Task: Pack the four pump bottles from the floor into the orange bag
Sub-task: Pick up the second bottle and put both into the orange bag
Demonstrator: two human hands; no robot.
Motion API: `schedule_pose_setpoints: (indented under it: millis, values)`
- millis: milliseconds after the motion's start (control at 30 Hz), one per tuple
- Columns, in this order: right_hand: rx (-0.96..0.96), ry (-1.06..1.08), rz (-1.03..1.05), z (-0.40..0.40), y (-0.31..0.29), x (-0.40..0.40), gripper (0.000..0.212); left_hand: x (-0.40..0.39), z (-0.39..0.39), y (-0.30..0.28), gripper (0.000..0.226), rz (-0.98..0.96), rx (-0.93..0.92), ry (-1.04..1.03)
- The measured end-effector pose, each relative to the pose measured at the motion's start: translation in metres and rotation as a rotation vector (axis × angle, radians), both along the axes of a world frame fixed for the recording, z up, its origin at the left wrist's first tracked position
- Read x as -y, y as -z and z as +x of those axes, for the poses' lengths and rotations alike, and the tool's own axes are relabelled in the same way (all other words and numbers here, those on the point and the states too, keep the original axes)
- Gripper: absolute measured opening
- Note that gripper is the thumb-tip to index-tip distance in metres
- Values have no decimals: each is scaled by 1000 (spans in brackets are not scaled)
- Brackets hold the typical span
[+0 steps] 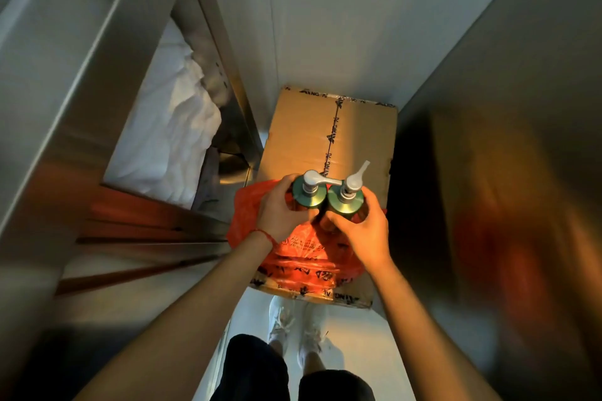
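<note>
Holding one pump bottle each, the left hand (pixel 280 210) and right hand (pixel 361 225) keep both upright, touching, directly above the orange bag (pixel 303 257) for lowering in.

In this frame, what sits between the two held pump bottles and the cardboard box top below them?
In the head view, the orange bag lies between them, spread on the cardboard box, under the left bottle and right bottle.
</note>
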State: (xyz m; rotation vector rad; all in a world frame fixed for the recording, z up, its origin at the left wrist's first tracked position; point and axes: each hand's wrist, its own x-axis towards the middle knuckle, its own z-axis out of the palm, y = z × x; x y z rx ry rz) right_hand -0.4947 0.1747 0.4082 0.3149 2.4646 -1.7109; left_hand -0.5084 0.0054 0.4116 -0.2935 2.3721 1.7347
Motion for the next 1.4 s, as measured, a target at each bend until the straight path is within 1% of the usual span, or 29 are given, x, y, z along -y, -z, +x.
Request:
schedule_pose_setpoints:
  millis: [133, 467, 867, 1000, 1167, 1267, 1333, 1400]
  values:
    - [21, -6, 7, 1, 5, -3, 64, 1, -2, 3, 58, 18, -5, 32]
    - [34, -33, 20, 15, 5, -9, 68, 1, 11, -2, 54, -20, -39, 73]
    - [20, -3, -23, 27, -7, -7, 70, 4, 26, -7, 66, 13, 12, 3]
    - [-6, 7, -23, 34, -17, -8, 67, 4, 35, -13, 66, -18, 26, -1]
    - [2, 39, 56, 52, -32, -10, 56, 2, 48, -25, 62, -104, 46, -17]
    - [-45, 5, 231, 69, -39, -13, 54, -1, 64, -34, 58, -216, -11, 32]
    - [-54, -50, 361, 82, -42, -17, 55, -3, 78, -38, 59, -329, -37, 98]
    - [-68, -69, 436, 97, -47, -20, 55, -7, 95, -42, 58, -438, -74, 126]
